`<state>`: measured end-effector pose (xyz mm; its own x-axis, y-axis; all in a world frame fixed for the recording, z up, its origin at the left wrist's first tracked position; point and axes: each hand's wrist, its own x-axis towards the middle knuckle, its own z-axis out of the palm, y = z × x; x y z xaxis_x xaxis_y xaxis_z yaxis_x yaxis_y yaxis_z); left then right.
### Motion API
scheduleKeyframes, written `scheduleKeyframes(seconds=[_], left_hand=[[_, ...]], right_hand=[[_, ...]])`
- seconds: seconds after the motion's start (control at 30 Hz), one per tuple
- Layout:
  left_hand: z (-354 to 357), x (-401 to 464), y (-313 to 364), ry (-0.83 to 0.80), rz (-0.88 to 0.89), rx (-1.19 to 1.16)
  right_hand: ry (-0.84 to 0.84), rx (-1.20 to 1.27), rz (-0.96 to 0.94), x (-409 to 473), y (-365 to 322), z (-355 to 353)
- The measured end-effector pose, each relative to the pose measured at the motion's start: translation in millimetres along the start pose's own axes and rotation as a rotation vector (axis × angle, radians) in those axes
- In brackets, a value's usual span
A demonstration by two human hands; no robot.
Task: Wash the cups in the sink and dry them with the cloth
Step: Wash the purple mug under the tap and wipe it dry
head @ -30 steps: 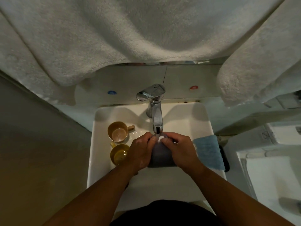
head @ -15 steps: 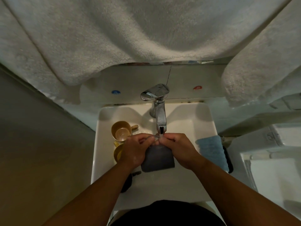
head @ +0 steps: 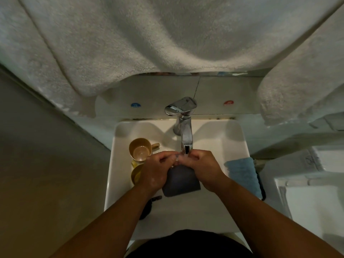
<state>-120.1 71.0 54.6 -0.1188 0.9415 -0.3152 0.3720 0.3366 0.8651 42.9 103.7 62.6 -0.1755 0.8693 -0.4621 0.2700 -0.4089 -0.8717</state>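
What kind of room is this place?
Probably a bathroom: a small white sink with a chrome tap, and thick towels hanging above it.

Grey cup (head: 181, 180) rim hidden by hands; 2nd tan cup (head: 135, 175) partly hidden.

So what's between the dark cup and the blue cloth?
In the head view, the right hand gripping the dark cup, then bare sink up to the blue cloth.

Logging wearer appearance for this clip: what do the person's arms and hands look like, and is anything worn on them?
Both forearms are bare right up to the bottom edge of the frame, with no sleeves in view. The left hand and right hand carry no gloves, and no watch or bracelet shows at the wrists. Rings cannot be ruled out in the dim light.
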Motion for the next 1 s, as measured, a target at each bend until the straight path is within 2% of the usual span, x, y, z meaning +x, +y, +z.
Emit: scheduleKeyframes(seconds=[0.1,0.17,0.27,0.33,0.4,0.53,0.6,0.7,0.83,0.9,1.0], left_hand=[[5,5,-1,0.079,0.014,-0.026],[12,9,3,0.084,0.023,0.017],[25,10,2,-0.048,-0.044,0.063],[27,6,-1,-0.163,-0.121,-0.002],[26,4,-8,-0.201,-0.085,0.022],[21,3,-16,0.005,0.0,0.05],[19,2,-19,0.018,0.039,0.041],[12,-4,-17,-0.061,0.003,-0.053],[5,-4,-10,-0.268,-0.176,-0.209],[4,-3,-12,-0.209,-0.126,-0.061],[5,-3,-14,-0.001,0.008,0.09]], right_hand=[[-0.035,-0.063,-0.024,-3,2,-3],[0.028,-0.058,-0.032,-5,4,-7],[0.152,-0.063,-0.013,-7,9,-13],[0.165,-0.06,-0.028,-8,13,-19],[0.152,-0.077,-0.051,-9,16,-23],[0.126,-0.13,-0.168,-9,23,-22],[0.118,-0.079,-0.183,-8,25,-21],[0.141,-0.022,-0.17,-6,27,-21],[0.093,0.035,-0.131,-2,28,-20],[0.115,-0.019,-0.145,-1,26,-17],[0.261,-0.214,-0.125,1,26,-14]])
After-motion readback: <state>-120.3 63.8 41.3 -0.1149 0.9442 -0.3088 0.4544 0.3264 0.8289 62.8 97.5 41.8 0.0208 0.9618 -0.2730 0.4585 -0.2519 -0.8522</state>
